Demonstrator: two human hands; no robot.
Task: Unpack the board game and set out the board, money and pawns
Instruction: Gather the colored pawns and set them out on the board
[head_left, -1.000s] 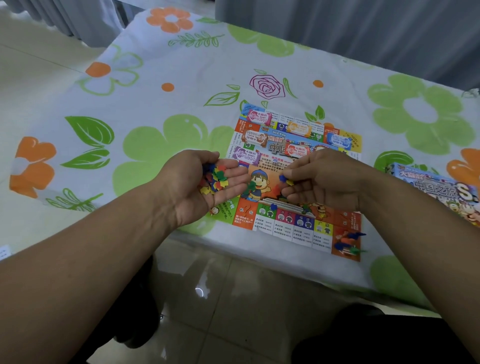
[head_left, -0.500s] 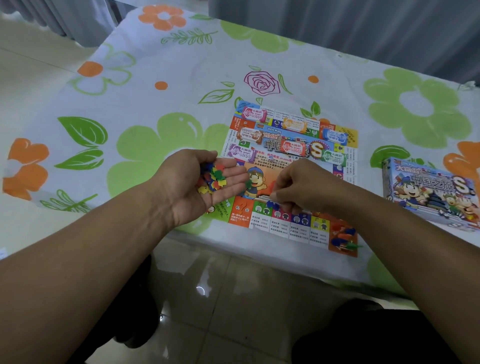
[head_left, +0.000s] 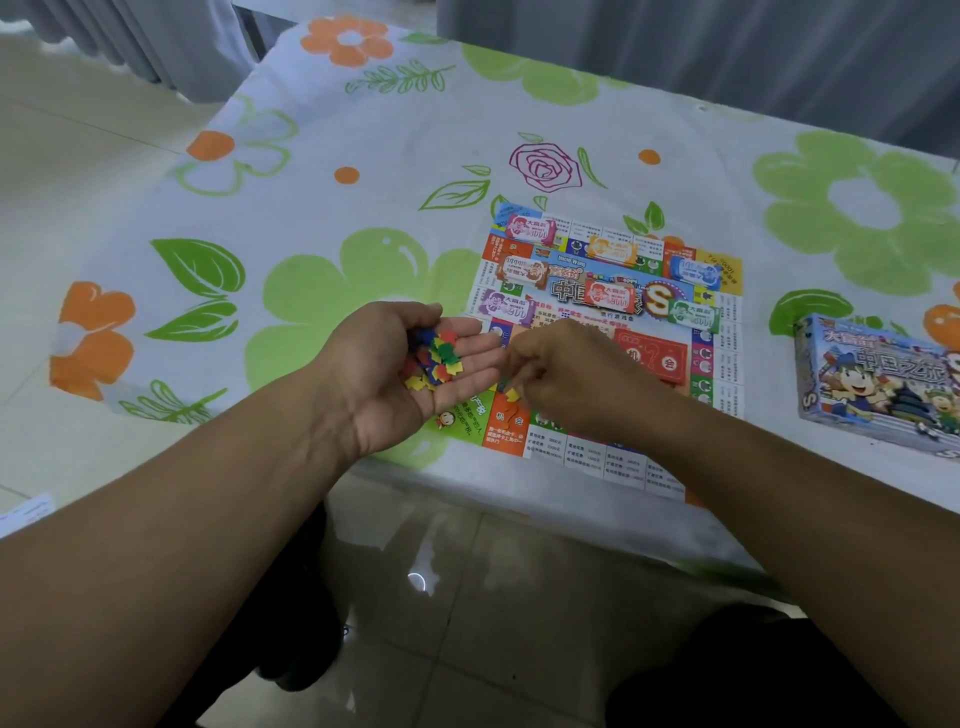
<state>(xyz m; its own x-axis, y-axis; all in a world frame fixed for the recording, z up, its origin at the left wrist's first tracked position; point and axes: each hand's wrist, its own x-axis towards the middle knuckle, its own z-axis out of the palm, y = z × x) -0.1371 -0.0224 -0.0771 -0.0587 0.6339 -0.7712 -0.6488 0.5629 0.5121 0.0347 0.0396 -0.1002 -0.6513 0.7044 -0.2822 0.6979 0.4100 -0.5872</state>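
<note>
Right hand (head_left: 582, 384) shifted beside left hand (head_left: 384, 379) | left fingers apart, cradling pieces (head_left: 434, 358) | right fingers curled, grip unclear

Board (head_left: 587, 457), centre title: "中国", with "Uncle Wang" in small print above it and a large "S" in a round badge to its right.
Pink note (head_left: 530, 229): "大富翁", "MONEY", "1000".
Purple note (head_left: 506, 306): "大富翁", "MONEY"; the figure is blurred.
Green note (head_left: 693, 314): "大富翁"; the figure is not legible.
Red card (head_left: 652, 356): "机" and "会" either side of a question mark.
Orange square (head_left: 506, 421) on the board: "机", "?", "会".
Box (head_left: 878, 374): "大富翁", "中国之旅"; "S" at the near left corner.
Fine print in the board's squares: too small to read.
</note>
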